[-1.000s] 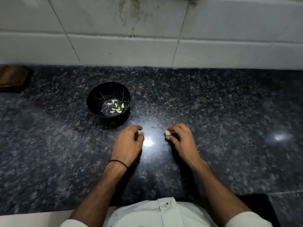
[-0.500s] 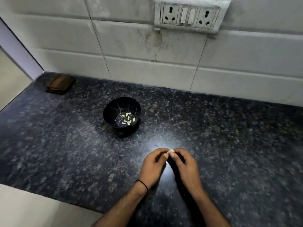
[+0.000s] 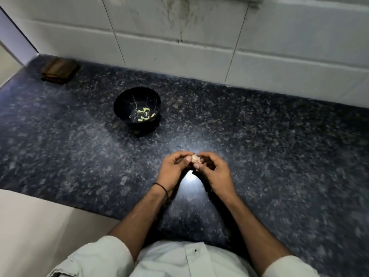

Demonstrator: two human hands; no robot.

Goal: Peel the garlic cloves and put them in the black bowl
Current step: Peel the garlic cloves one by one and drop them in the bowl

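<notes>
A pale garlic clove [image 3: 195, 158] is pinched between the fingertips of both hands above the dark granite counter. My left hand [image 3: 173, 170] grips it from the left, and my right hand [image 3: 214, 172] grips it from the right with curled fingers. The black bowl [image 3: 122, 102] stands on the counter up and to the left of the hands, apart from them. Several peeled, yellowish cloves [image 3: 144, 114] lie at its bottom.
The speckled granite counter [image 3: 279, 156] runs to a white tiled wall [image 3: 179, 48] at the back. A small brown wooden block [image 3: 60, 70] lies in the far left corner. The counter's front edge drops to a pale floor [image 3: 30, 226] at lower left.
My two hands have come together: a second ago only the right held the clove and the left lay apart on the counter; now both pinch it, lifted a little. The camera view has shifted.
</notes>
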